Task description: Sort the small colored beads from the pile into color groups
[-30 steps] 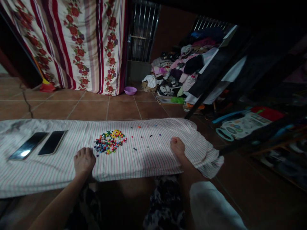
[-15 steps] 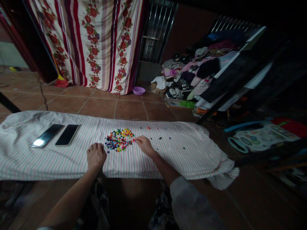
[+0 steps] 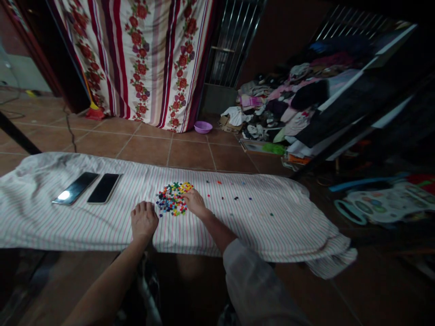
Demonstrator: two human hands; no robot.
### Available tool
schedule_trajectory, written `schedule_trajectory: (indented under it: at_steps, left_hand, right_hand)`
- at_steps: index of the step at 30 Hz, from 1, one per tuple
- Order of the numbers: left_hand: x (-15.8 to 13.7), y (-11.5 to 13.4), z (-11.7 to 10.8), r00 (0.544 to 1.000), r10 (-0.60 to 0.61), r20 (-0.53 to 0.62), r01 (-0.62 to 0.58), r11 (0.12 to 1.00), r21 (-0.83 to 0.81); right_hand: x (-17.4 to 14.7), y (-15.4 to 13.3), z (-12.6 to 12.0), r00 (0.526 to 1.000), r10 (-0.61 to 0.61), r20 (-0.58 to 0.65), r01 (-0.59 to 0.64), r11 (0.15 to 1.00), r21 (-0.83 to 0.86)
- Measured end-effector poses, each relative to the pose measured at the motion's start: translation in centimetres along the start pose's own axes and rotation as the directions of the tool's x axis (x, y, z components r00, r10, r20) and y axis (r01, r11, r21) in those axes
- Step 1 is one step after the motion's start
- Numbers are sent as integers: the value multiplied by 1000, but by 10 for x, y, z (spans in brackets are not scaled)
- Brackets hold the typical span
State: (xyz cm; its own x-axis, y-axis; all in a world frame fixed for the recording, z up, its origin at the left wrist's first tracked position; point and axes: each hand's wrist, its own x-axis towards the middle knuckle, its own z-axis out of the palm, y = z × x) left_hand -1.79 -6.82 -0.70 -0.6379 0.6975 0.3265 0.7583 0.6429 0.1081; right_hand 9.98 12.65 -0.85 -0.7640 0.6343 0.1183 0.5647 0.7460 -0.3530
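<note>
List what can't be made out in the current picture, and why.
All in the head view:
Right hand: whether it holds a piece; the hand itself blocks this.
Left hand: its palm, hidden beneath its back.
Coloured pile: exact piece shapes, too small.
Left arm: the rest, cut off by the bottom edge.

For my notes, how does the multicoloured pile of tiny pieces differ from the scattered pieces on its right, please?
The pile is crowded; the scattered pieces sparse. The right hand overlaps the pile's edge, not the visible scattered pieces. Both lie on white striped cloth.
</note>
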Motion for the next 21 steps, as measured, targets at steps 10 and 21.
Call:
schedule_trajectory:
  at_steps: [10, 21]
  left_hand:
    - [0, -1, 3, 1000, 4, -14, -4, 1000, 14]
    - [0, 0, 2, 999, 15, -31, -14, 999, 40]
  right_hand:
    - [6, -16, -6, 999, -25, 31, 24, 1000, 18]
    - [4, -31, -4, 997, -13, 82, 11, 1000, 21]
